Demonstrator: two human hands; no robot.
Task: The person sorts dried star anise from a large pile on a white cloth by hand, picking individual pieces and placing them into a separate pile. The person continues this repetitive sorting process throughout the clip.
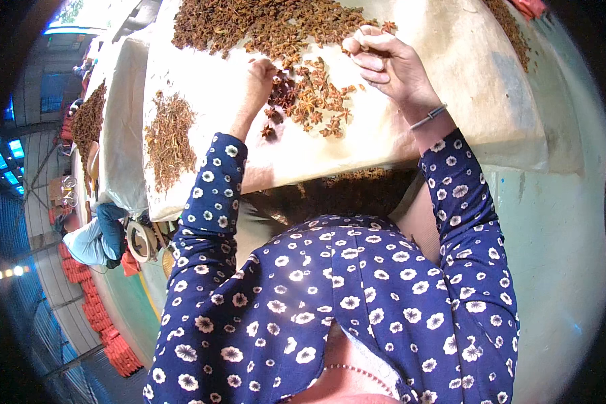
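My left hand [255,85] is at the left edge of a small spread of star anise [310,101]. Its fingertips are turned away, so I cannot see whether they hold a piece. To the right of the spread, my right hand [391,63] is raised with curled fingers and a bangle at the wrist. One star anise pod [389,27] shows just past its fingers; whether they grip it is unclear. Beyond both hands lies a large heap of brown star anise [267,22]. Everything rests on a pale cloth [323,156] covering the table.
A pile of thin stalks [170,141] lies on the cloth at left. Another dark heap [88,126] is on a neighbouring table, where a person [93,240] sits. Dark material [343,197] lies under the near table edge. Red bundles [101,313] stand along the left.
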